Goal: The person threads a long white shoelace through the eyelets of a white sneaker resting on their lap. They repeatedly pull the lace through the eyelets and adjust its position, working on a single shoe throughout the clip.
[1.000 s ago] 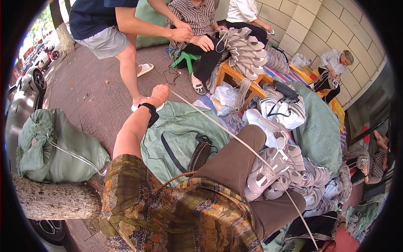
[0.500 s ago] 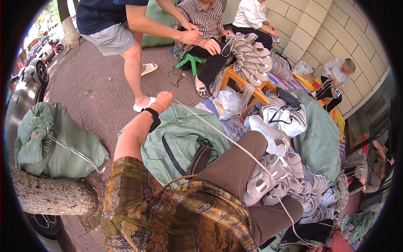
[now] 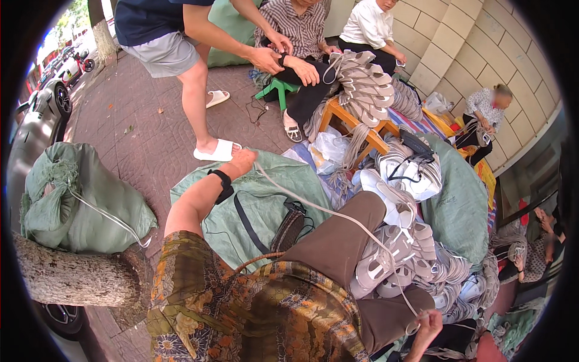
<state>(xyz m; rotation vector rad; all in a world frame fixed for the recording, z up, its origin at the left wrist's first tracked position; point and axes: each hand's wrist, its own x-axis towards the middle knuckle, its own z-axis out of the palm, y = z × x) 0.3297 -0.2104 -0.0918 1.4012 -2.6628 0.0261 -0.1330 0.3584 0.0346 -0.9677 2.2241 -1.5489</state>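
Note:
My left hand (image 3: 244, 161) is stretched out away from me, shut on the end of a white cord (image 3: 313, 208). A black band sits on that wrist. The cord runs taut across my brown-trousered lap, through a bunch of white sandal uppers (image 3: 386, 265) lying on my right thigh, and down to my right hand (image 3: 428, 326) at the lower edge. That hand pinches the cord's other end. Under my left arm lies a green sack (image 3: 265, 193) with a dark strap on it.
A tied green sack (image 3: 72, 199) leans on a tree trunk (image 3: 72, 277) at my left. Heaps of white sandal uppers (image 3: 416, 172) and a wooden stool (image 3: 356, 123) lie ahead. Other people sit and stand beyond. Parked cars (image 3: 36, 114) are at far left.
My left hand has drawn a little lower and nearer, still holding the cord taut. My right hand has come into view at the lower edge.

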